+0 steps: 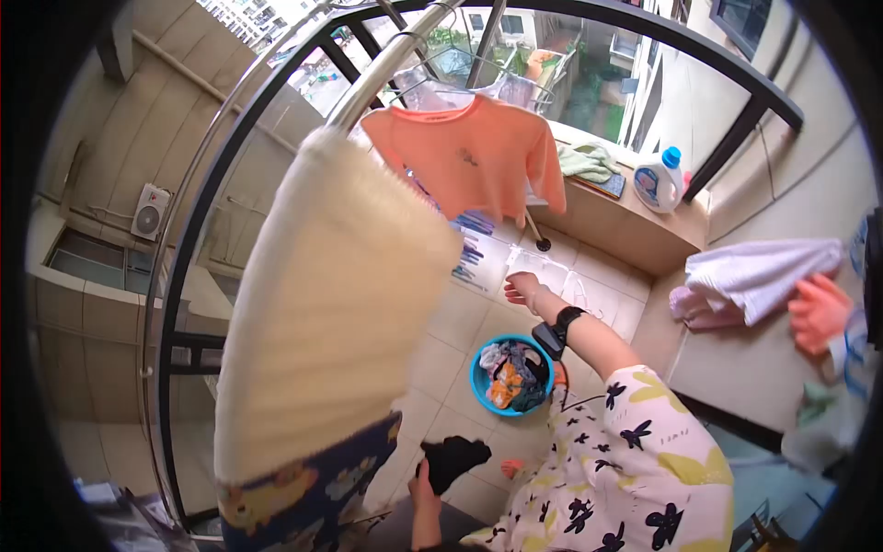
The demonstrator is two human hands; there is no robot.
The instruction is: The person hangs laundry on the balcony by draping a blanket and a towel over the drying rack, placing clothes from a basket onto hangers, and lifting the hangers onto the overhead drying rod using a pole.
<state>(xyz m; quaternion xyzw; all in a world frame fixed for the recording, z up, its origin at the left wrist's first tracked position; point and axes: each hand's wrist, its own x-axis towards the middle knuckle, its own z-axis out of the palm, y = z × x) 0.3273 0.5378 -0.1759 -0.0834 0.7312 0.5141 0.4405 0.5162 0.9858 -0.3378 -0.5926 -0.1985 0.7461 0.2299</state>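
Note:
In the head view, my left hand [425,488] is closed around the edge of a small black garment [454,462], low over the tiled floor. My right hand [521,287] reaches forward with its fingers stretched out, beside a thin white strap-like or hanger-like item [572,285]; whether they touch is unclear. A black band with a dark device circles my right forearm. Below that arm, a blue basin [475,386] on the floor holds crumpled clothes [508,375] in orange, grey and black.
A cream fleecy cloth [340,313] and an orange shirt [469,156] hang from a metal rail [382,69]. On the ledge stand a detergent bottle [655,184] and a green cloth [589,161]. At right, another person's hand [819,315] is by a pale lilac cloth [759,276].

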